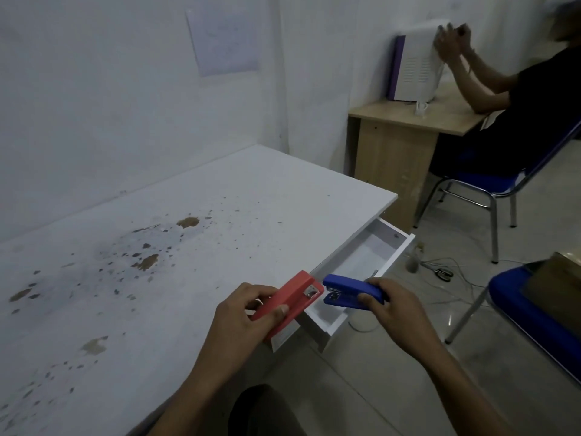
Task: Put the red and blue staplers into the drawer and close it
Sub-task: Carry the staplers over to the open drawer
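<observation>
My left hand (242, 316) grips the red stapler (290, 302) over the near right edge of the white table (188, 247). Its metal front end points toward the drawer. My right hand (390, 309) holds the blue stapler (352, 292) by its rear half, above the near part of the white drawer (390, 262). The drawer stands pulled out from under the table's right side, and the part of its inside that shows is bare. The two staplers' front ends nearly meet.
The tabletop is stained with brown chips. A blue chair (534, 306) stands close on the right. Cables and scissors (441, 273) lie on the floor beyond the drawer. Another person (509, 99) sits on a blue chair at a wooden desk (408, 127) behind.
</observation>
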